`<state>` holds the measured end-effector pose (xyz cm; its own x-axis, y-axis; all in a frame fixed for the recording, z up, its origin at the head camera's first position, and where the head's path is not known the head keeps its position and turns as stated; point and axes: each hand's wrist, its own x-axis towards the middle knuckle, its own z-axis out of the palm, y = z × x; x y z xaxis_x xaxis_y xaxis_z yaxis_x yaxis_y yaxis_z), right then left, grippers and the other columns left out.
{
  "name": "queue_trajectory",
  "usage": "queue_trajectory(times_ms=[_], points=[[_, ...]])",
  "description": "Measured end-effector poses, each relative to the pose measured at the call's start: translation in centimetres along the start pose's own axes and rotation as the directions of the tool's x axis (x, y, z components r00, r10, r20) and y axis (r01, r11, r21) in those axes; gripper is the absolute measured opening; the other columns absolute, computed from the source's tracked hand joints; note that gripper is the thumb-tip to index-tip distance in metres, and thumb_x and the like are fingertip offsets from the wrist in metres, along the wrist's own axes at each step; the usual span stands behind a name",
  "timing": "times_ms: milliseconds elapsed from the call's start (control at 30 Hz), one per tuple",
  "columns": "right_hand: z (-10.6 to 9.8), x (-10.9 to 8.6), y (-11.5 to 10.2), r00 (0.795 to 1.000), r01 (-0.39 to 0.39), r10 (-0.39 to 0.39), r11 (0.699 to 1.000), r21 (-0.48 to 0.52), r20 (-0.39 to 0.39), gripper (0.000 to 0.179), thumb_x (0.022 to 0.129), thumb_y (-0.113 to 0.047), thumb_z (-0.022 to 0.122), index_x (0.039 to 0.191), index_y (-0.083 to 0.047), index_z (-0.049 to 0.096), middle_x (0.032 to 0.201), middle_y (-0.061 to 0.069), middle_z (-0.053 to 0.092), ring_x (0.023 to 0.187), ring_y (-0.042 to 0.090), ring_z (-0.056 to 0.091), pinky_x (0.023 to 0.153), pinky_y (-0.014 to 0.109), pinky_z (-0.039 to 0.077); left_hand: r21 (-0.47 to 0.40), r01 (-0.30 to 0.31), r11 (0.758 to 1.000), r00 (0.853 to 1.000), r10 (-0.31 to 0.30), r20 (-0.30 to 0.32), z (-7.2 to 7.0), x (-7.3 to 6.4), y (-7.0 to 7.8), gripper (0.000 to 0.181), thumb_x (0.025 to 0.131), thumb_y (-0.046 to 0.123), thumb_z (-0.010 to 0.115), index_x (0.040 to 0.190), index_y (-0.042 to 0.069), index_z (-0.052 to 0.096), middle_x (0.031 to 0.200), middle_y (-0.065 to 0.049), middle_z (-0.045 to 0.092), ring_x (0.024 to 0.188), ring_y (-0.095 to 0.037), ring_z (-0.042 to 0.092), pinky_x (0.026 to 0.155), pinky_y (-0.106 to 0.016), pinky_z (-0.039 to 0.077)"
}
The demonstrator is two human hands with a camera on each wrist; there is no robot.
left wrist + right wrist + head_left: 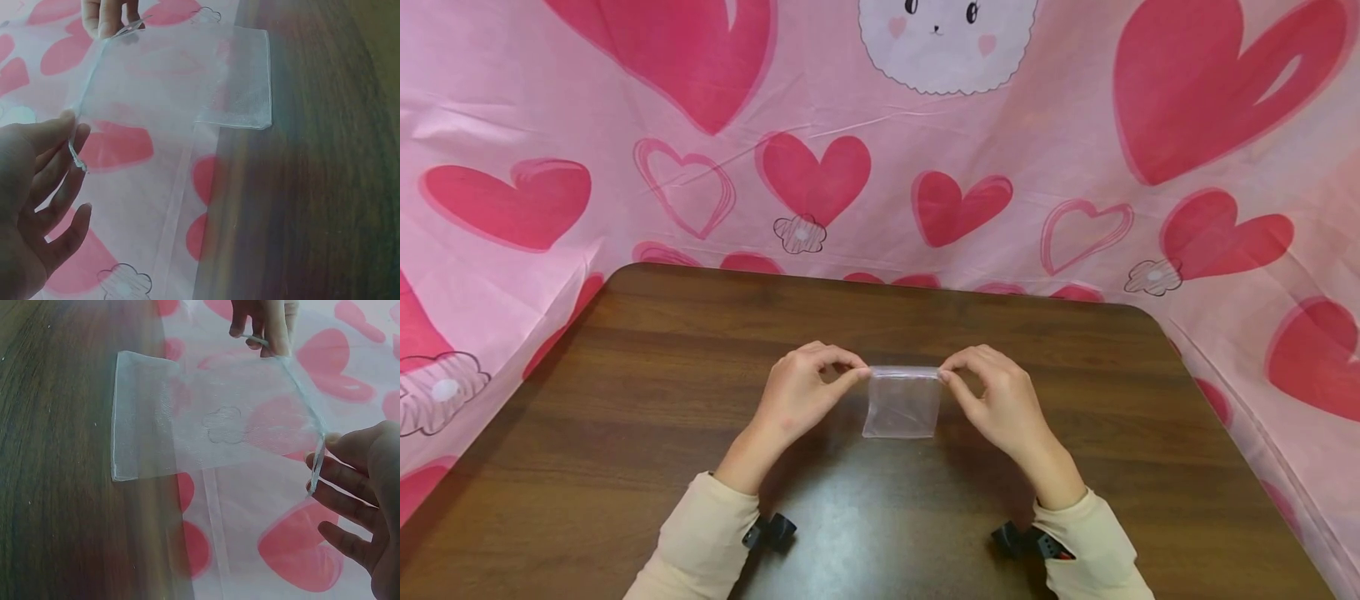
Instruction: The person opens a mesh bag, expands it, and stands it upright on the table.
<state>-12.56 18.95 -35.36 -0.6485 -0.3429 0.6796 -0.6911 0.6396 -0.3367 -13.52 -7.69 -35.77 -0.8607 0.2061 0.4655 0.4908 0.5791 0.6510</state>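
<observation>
Broadly, we face a pink cloth [891, 167] printed with red hearts, hung behind the table [655, 367] and down past both its side edges. The tabletop is dark wood grain, its far-left and far-right corners rounded, and a pale glare lies on its nearer part. Over it reach two cream sleeves [692, 542], a small black device at each wrist. Next we come to the left hand [805, 390] and the right hand [1002, 402], each pinching one top corner of a sheer drawstring bag [902, 408] between thumb and forefinger, the other fingers loosely bent. The bag is stretched flat, midway between those far corners and well apart from the far edge; we cannot tell whether its bottom touches the surface. We judge the step in hand to be spreading and presenting the bag by its mouth; a next move seems to call for an even pull, or one hand freed to work the opening. Smallest of all, we make out the white cord [303, 397] along the mouth and, beside the left fingers, its knotted end [80, 165].
</observation>
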Motion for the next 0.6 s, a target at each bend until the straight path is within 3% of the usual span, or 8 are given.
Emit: queue_trajectory(times_ms=[367,600], points=[[-0.36,0.19,0.02,0.997,0.066,-0.065,0.997,-0.046,0.028,0.006,0.084,-0.011,0.076,0.087,-0.011,0.07,0.084,-0.003,0.069,0.084,0.016,0.065,0.074,0.037,0.049,0.068,-0.103,0.992,0.994,0.104,-0.018,-0.06,0.15,-0.25,0.008,0.08,0.025,0.084,0.085,0.023,0.077,0.075,0.013,0.064,0.07,-0.015,0.058,0.061,-0.03,0.044],[-0.21,0.19,-0.33,1.0,0.006,-0.006,0.998,0.057,0.008,0.006,0.092,-0.016,0.071,0.09,-0.01,0.071,0.086,-0.003,0.069,0.084,0.015,0.064,0.078,0.033,0.049,0.032,-0.069,0.997,0.997,0.068,0.025,-0.14,0.04,-0.21,0.008,0.085,0.027,0.08,0.09,0.026,0.074,0.081,0.014,0.065,0.075,-0.011,0.06,0.066,-0.032,0.046]])
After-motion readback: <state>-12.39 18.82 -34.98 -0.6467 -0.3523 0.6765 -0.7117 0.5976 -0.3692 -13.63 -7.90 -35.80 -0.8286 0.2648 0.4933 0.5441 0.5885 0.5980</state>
